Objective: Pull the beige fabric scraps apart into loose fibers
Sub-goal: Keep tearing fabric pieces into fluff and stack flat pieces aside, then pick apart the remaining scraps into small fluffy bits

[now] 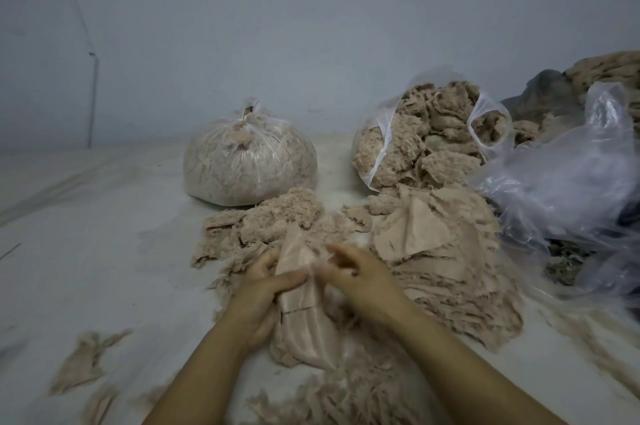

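A beige fabric scrap (304, 327) hangs bunched in front of me over the pale sheet. My left hand (259, 289) grips its upper part, fingers curled round the cloth. My right hand (360, 272) pinches the scrap's edge just to the right of the left hand's fingers. A pile of loose beige fibers (277, 220) lies behind the hands. A stack of flat beige scraps (440, 251) lies to the right.
A tied clear bag of fibers (249, 161) stands at the back centre. An open bag of scraps (429, 134) leans right of it. Crumpled clear plastic (568, 182) fills the far right. Stray scraps (83, 362) lie at the lower left. A pale wall stands behind.
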### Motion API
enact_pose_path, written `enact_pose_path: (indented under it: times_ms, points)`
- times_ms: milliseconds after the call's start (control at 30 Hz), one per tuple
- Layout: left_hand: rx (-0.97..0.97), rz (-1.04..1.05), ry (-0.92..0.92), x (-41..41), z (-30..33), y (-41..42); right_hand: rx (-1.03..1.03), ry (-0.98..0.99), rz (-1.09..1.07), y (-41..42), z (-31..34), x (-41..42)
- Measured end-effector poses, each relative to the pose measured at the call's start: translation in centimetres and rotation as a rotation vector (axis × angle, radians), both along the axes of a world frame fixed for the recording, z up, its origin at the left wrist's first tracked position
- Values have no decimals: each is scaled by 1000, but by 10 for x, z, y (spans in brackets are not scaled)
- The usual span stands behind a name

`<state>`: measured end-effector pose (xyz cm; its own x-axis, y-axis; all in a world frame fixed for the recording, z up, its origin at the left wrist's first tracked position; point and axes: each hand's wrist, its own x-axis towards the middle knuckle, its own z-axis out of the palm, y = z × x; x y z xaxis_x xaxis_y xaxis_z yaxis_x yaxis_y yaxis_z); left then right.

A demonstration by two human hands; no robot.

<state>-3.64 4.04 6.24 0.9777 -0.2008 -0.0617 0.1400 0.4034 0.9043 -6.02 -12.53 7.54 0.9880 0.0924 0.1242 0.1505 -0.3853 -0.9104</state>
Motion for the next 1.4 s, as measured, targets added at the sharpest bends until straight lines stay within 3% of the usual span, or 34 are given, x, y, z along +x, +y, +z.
enact_pose_path:
  times_ms: [67, 167, 267, 367, 433, 600, 667, 767, 900, 1000, 1200, 1300, 1400]
  points:
    - [-26, 8, -8, -1, 0, -1, 148, 121, 72, 10, -18, 0]
    - [-3, 62, 23, 3, -2, 3, 237, 27, -48, 9, -28, 7]
    - [20, -111, 77, 2, -6, 4, 364, -75, -93, 9, -22, 10]
    - [258, -282, 32, -4, -9, -1, 408, -79, -60, 15, -25, 8]
    - [312, -173, 64, -5, -8, -5, 419, -48, -66, 16, -27, 8]
    - [34, 234, 188, 12, -7, 7, 401, -57, -186, -1, -28, 10]
    - [-2, 278, 191, 16, -7, 13, 347, -68, -146, -6, -27, 7]
    - [129, 113, 165, 8, -8, 10, 341, -119, -129, -2, -29, 3]
    - [424, -220, -72, -5, -9, 1, 435, -137, -168, 6, -27, 6]
    - [545, -266, -147, -9, -14, -5, 409, -174, -147, 11, -29, 5]
    - [123, 104, 41, 2, -8, 1, 391, -137, -252, -3, -28, 10]
    - [98, 165, 42, 3, -4, 6, 269, -96, -155, -7, -27, 2]
    - [166, 164, 43, 0, -6, -2, 296, -4, -72, -1, -25, -6]
